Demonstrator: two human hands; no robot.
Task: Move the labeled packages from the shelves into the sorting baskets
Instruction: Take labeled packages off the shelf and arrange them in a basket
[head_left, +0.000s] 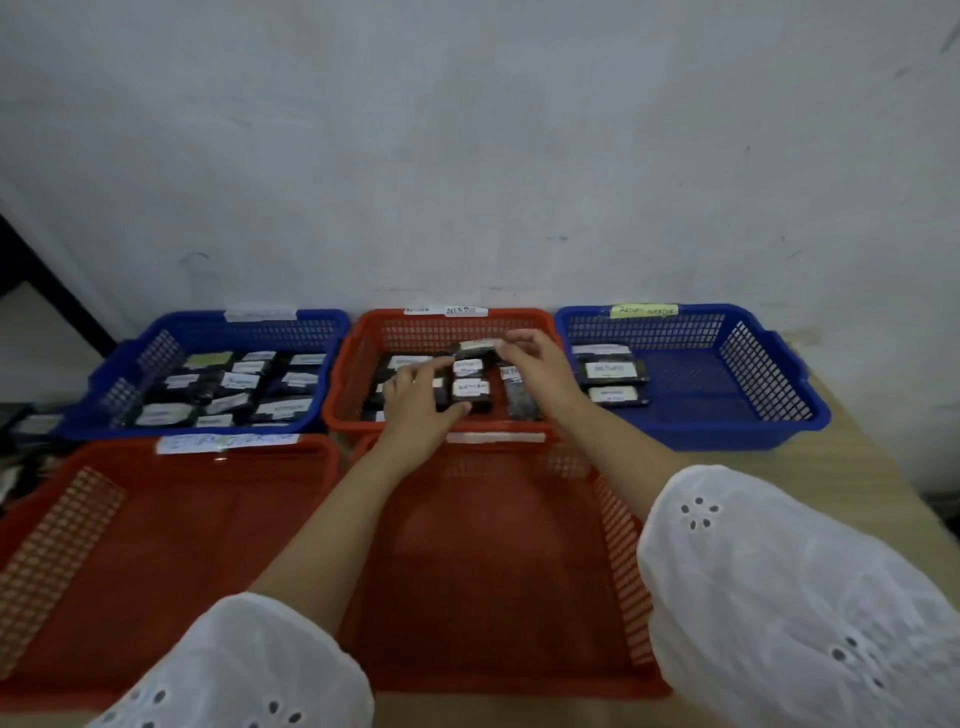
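1. Pale, scuffed wall (467, 156) behind. Below it a wooden counter (857, 467) carrying five mesh baskets in two rows.
2. In the back row: a left blue basket (156, 353) crowded with dark, white-labelled packages, a middle red basket (358, 343) with a fair number, and a right blue basket (727, 364) with only a small stack at its left end.
3. In the front row: a front left red basket (62, 519) and a front middle red basket (613, 545), with no packages visible in either.
4. By the look of it, well underway: many packages sorted, two baskets not yet used. No telling how much is left, with no shelf stock in view.
5. Right hand (540, 369) raised over the middle red basket, fingers pinching one end of a labelled package (478, 347). Held roughly level, clear of the ones beneath, sticking out leftward from the fingertips.
6. Left hand (421, 405) low inside the same basket, fingers stretched fairly flat across the packages lying there, thumb reaching under a white-labelled package (471, 392). No definite grip to be seen.
7. Held package just above and between the two hands, toward the basket's back wall. Probably about to be set down there.
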